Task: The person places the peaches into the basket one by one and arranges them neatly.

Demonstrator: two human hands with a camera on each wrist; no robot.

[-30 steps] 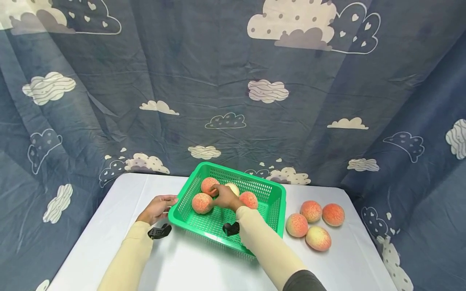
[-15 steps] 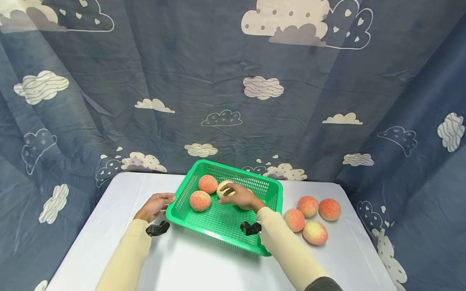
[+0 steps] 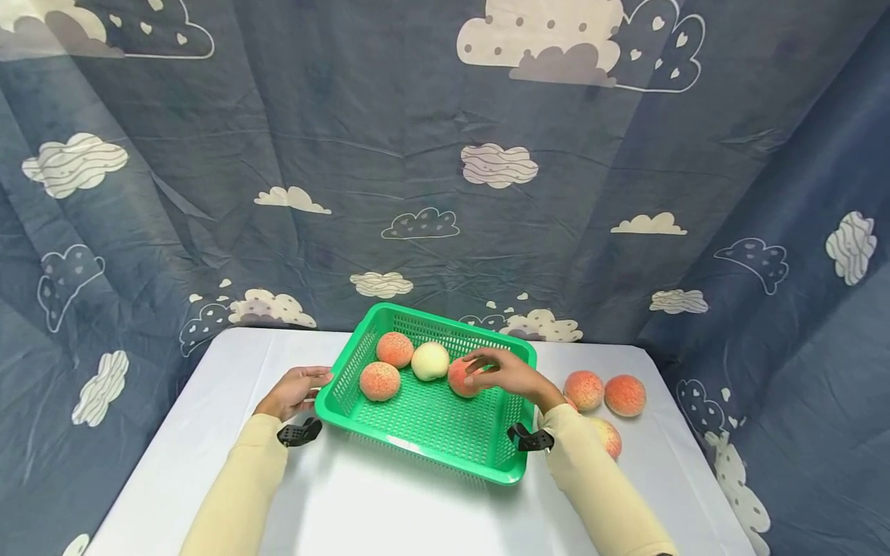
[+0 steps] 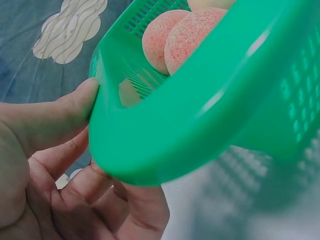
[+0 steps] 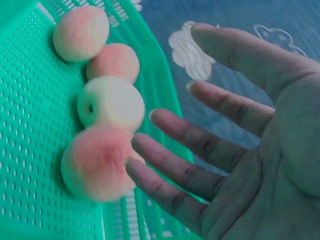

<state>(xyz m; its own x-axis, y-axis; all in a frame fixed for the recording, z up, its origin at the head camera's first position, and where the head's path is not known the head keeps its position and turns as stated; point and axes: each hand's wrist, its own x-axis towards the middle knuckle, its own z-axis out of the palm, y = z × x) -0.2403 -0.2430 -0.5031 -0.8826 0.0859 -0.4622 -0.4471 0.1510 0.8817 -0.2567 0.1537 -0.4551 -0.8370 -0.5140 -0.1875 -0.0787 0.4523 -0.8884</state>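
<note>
A green plastic basket (image 3: 445, 455) sits on the white table, holding a few peaches. My left hand (image 3: 295, 391) grips its left corner; in the left wrist view the thumb (image 4: 82, 100) lies against the rim and the fingers curl beneath it. Over the basket's right side is my right hand (image 3: 511, 372), its fingers spread and holding nothing. A reddish peach (image 3: 462, 377), nearest that hand, is partly covered by it in the head view. Beside this peach rests a pale peach (image 5: 112, 102), then two pinkish peaches, one at the back (image 3: 395, 350) and one in front (image 3: 379, 381).
To the right of the basket, several more peaches lie on the white tablecloth (image 3: 681, 471), among them an orange-red peach (image 3: 625, 395) and a yellowish peach (image 3: 608, 438). My right forearm partly covers this group. A dark blue cloud-print curtain (image 3: 417, 177) hangs behind the table.
My right hand has moved right, away from the left peaches and past the pale peach to the reddish one. The pale peach is now uncovered. My left hand stays at the basket's corner.
</note>
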